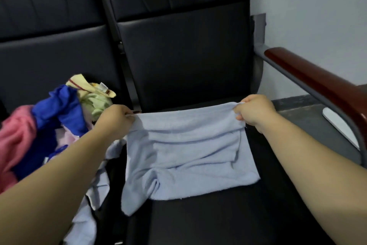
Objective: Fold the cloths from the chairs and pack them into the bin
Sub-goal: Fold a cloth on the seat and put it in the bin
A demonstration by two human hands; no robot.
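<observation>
**Cloth pinched at both corners**

Head view: left hand (114, 120) and right hand (256, 112) each pinch a far corner of the pale blue cloth (188, 149), which lies rumpled between them on the black chair seat (218, 215). Just beyond the left hand, a yellow cloth (79, 82) carries a white tag (103, 86); print illegible.

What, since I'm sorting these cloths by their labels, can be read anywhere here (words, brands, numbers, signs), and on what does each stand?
White tag on the yellow cloth: too small and blurred to read.
Light blue towel, pile of cloths, black chair: no text shows.
Nothing in this view is readable.
</observation>
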